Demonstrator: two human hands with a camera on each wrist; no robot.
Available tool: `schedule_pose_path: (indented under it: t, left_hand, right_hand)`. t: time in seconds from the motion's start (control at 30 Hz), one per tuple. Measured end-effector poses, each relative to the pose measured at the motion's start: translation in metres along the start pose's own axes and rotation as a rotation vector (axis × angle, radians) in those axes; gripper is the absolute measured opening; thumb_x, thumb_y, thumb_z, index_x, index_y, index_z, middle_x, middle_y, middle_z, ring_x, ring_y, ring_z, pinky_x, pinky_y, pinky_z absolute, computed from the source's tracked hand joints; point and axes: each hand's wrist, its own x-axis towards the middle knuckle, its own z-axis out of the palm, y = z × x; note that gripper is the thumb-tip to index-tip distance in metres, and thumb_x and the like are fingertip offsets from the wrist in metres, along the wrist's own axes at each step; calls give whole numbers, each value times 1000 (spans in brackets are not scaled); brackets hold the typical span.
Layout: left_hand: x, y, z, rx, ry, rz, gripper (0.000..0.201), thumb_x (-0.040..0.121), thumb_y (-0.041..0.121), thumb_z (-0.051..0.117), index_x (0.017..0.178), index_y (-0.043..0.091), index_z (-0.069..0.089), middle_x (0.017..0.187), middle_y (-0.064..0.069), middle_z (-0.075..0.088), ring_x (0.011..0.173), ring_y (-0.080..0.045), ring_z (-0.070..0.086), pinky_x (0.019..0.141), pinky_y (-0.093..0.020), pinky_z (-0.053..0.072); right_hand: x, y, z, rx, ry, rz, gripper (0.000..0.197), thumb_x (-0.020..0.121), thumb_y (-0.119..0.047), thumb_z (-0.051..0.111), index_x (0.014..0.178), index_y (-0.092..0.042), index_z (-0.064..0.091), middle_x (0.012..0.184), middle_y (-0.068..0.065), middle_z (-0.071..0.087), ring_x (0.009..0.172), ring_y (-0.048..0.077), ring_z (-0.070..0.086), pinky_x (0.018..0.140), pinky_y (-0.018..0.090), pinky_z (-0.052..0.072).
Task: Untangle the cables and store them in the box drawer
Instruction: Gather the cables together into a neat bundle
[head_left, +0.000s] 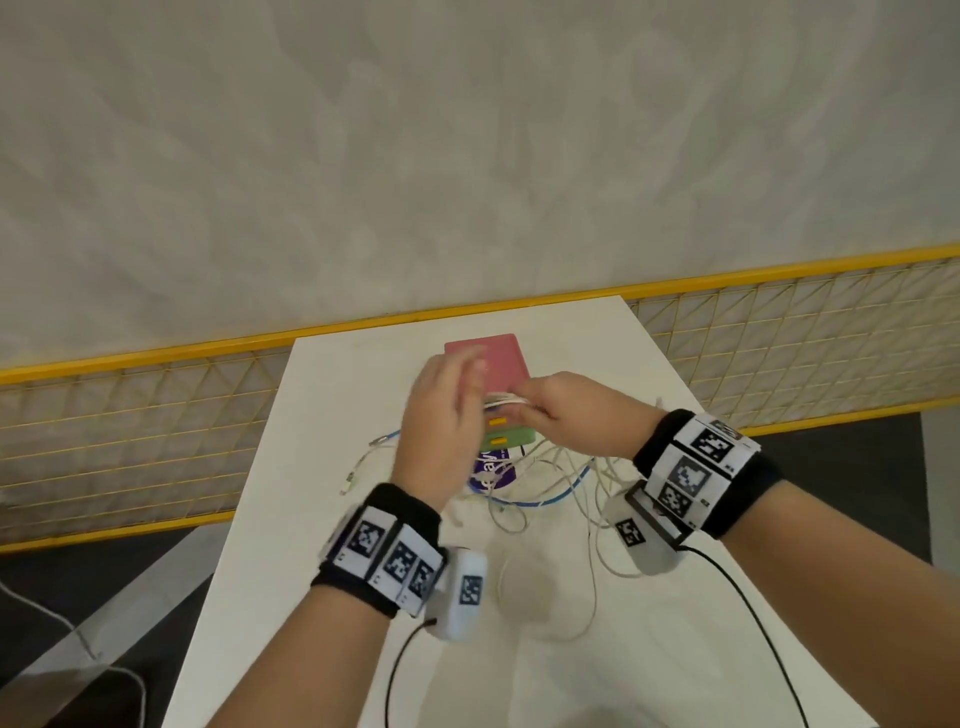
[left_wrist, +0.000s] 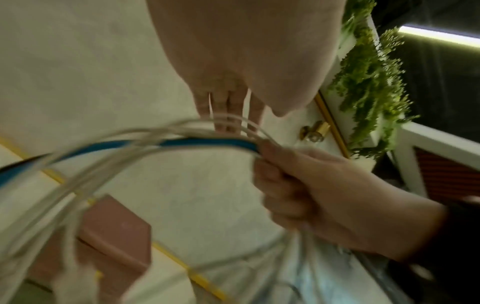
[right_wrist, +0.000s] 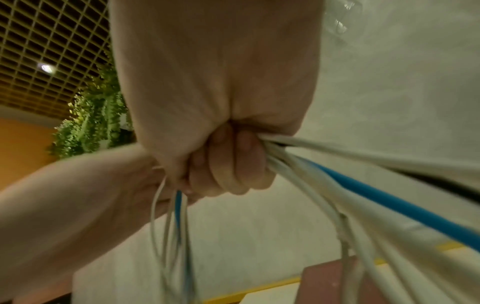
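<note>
Your right hand (right_wrist: 223, 160) has a bundle of white and blue cables (right_wrist: 337, 185) clenched in its fist, lifted above the box drawer (head_left: 488, 364). The rest of the tangle (head_left: 550, 483) trails across the white table (head_left: 332, 467) toward you. Your left hand (head_left: 441, 415), fingers straight and loose, covers part of the box; its drawer fronts are barely visible. A purple-printed item (head_left: 491, 470) lies half hidden under the wires. The yellow mesh railing (head_left: 130, 441) runs close behind the table's far edge.

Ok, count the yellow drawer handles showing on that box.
2: one handle just below the cables gripped in the right hand, one on the green drawer beneath. The upper front of the box is covered, so more may be hidden.
</note>
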Motion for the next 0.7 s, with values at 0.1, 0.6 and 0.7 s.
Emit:
schedule_pose_path:
  t: [0.1, 0.6, 0.7]
  left_hand:
    - [-8, 15, 17, 6, -71, -31, 51, 102, 49, 23, 109, 18, 63, 85, 1, 67, 84, -19, 62, 78, -39, 51]
    - [19, -17, -23, -253, 245, -350, 28, 104, 18, 30, 116, 17, 55, 69, 4, 47, 56, -10, 45, 62, -33, 49]
    - [17, -18, -20, -21, 251, -262, 31, 105, 23, 32, 122, 14, 56, 88, -1, 62, 87, -22, 60, 86, -38, 49]
  right_hand:
    - [7, -11, 0, -42, -23, -38, 34, 94, -11, 45, 61, -21, 41, 55, -9, 39, 50, 11, 37, 50, 24, 25]
    - [-5, 34, -16, -40, 1, 42, 15, 101, -26, 39, 88, -21, 42, 59, -11, 39, 55, -4, 47, 52, 16, 32]
    - [4, 26, -18, -89, 41, 16, 26, 100, -30, 37, 99, -9, 51, 64, -3, 51, 57, 6, 49, 56, 18, 38]
